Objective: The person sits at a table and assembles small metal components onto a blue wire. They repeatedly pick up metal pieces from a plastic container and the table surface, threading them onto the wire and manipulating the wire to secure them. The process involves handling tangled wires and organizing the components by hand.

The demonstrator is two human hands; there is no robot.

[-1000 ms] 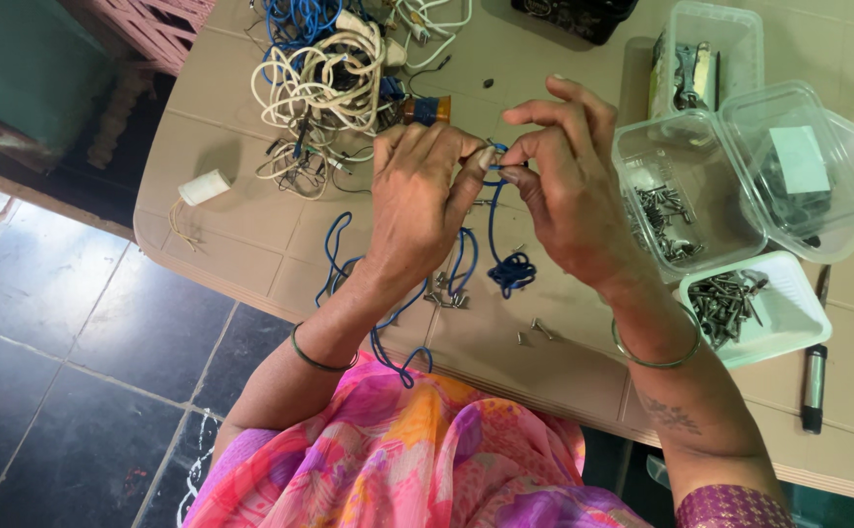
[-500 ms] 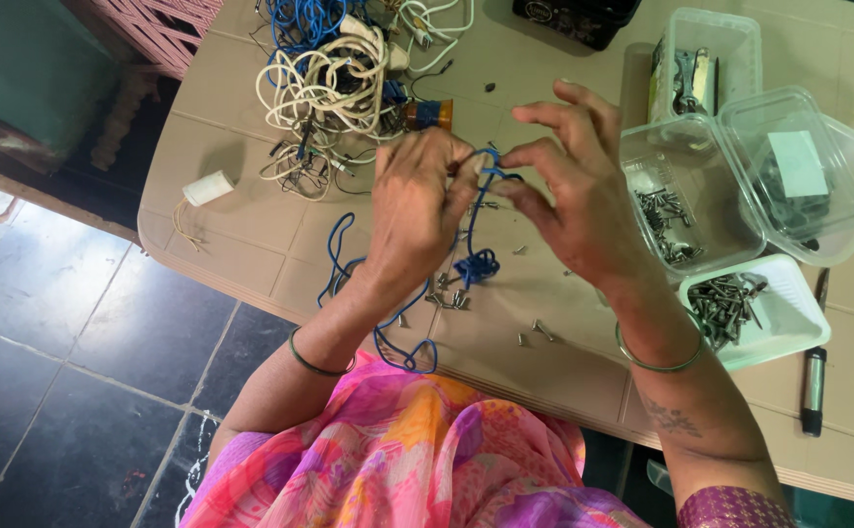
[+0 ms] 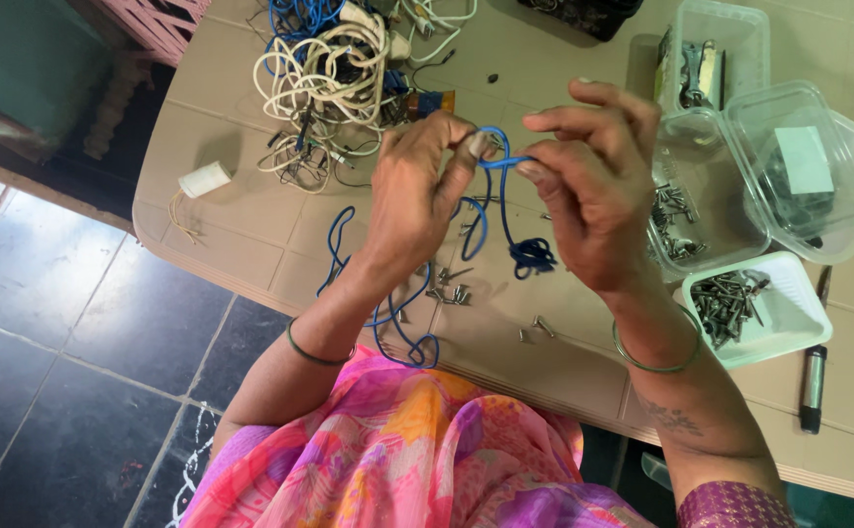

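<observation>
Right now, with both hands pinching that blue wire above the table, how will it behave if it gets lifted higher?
Likely floppy: the blue wire droops in loose loops below the left hand and right hand. It may snag, since a knotted bunch hangs near mid-length and its tail trails over the table edge. It probably weighs little; fingertips alone carry it.

You hold a blue wire (image 3: 491, 196) above the beige table (image 3: 241, 235), near white cables (image 3: 324, 73), beside your pink floral garment (image 3: 398, 450).
</observation>
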